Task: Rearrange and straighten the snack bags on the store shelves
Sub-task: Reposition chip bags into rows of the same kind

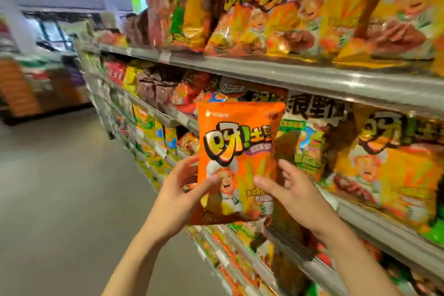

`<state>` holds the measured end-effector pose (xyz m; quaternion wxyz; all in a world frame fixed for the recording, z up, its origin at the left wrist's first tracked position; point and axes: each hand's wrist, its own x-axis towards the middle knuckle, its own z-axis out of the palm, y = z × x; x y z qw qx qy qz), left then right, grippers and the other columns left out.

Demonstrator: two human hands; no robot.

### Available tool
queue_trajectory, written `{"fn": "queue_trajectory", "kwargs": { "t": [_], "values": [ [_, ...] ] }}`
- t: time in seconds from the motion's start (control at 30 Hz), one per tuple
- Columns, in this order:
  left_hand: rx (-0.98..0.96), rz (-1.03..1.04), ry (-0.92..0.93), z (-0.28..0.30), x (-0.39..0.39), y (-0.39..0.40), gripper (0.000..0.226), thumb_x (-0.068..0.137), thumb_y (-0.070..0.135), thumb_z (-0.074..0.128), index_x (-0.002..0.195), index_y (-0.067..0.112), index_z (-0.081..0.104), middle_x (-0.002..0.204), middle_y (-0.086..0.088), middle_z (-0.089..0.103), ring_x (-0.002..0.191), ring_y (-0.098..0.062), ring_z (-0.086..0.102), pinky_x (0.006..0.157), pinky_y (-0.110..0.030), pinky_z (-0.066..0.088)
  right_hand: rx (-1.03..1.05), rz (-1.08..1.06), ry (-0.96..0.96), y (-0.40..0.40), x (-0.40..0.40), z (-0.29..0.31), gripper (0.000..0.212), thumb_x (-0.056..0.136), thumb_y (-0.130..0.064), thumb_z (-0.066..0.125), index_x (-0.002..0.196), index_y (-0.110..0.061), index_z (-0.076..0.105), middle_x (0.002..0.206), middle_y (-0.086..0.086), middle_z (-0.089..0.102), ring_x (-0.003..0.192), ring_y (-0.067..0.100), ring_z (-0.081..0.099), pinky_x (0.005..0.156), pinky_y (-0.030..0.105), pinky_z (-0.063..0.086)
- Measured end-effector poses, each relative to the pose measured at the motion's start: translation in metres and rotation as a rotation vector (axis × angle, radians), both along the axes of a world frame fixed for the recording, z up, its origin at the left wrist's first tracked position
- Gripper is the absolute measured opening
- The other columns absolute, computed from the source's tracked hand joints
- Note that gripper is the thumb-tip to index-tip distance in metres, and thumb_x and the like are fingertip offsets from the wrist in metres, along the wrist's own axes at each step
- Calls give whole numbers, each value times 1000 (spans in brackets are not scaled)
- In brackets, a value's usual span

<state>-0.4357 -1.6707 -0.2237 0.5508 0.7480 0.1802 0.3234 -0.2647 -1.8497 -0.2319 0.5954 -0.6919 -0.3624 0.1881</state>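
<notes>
An orange snack bag [236, 151] with a cartoon chef on its front is held upright in front of the middle shelf [374, 223]. My left hand [182, 190] grips its lower left edge, thumb across the front. My right hand [290, 190] grips the lower right edge, thumb on the front, fingers behind. Similar yellow and orange bags [394, 166] stand on the shelf just right of it, blurred.
The upper shelf [288, 72] carries a row of leaning orange and yellow bags [276, 24]. Lower shelves with more bags run down to the floor. The aisle floor [60, 187] lies open on the left, with a blurred display stand [28, 86] at the far left.
</notes>
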Motion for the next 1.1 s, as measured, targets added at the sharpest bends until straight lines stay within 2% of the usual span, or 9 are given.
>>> {"fn": "queue_trajectory", "kwargs": {
  "t": [0.17,0.37,0.47,0.57,0.67,0.77,0.9,1.0,1.1],
  "values": [
    [-36,41,9,1,9,74,49,78,44,83,123,40,63,114,15,76,107,-5,72,86,-26,57,-55,62,-11,83,18,3,53,73,-61,76,120,-45,57,124,-24,68,121,-4,58,108,29,47],
    [-37,-39,34,-9,45,157,44,85,34,77,125,38,60,112,9,77,105,-10,73,88,-26,58,-65,12,-2,151,41,-4,39,72,-56,74,101,-48,49,93,-51,62,97,-29,55,80,0,44],
    [-15,-160,61,-16,74,198,38,92,17,74,124,34,61,110,8,78,103,-11,74,84,-22,57,-65,-32,24,174,48,-7,37,77,-57,75,106,-48,54,106,-44,66,101,-20,63,78,3,49],
    [-26,-286,79,-14,104,232,38,89,21,76,120,35,62,109,6,78,101,-13,74,78,-18,54,-28,-140,53,196,56,-10,64,72,-70,78,124,-38,58,122,-20,73,112,2,69,93,25,58],
    [2,-418,130,-6,133,260,41,88,29,75,127,31,62,115,4,75,102,-11,73,81,-17,54,-27,-324,66,215,60,-5,110,60,-82,78,149,-27,44,137,-14,66,124,8,64,108,42,50],
    [88,-556,154,-1,162,284,41,87,46,71,123,26,69,108,13,76,102,-1,69,84,-14,51,26,-469,51,225,61,-8,79,66,-70,80,130,-31,59,114,-21,75,106,0,71,92,27,58],
    [102,-366,-25,5,207,303,24,89,44,73,104,26,73,100,13,74,87,13,63,78,-9,45,71,-634,18,227,53,-10,46,78,-48,75,117,-26,67,106,-17,78,98,-2,72,75,6,51],
    [278,-312,-27,11,246,307,20,91,38,76,92,33,57,87,10,67,81,-9,64,77,-31,50,102,-766,34,221,45,-5,40,85,-34,75,120,-18,66,102,-16,79,95,-4,72,78,9,52],
    [375,-373,36,11,276,305,33,87,48,76,87,21,57,81,4,67,80,-21,66,70,-42,52,67,-821,32,216,33,2,58,77,-52,73,122,-17,65,101,-18,77,94,-6,70,74,6,50]
  ]
}}
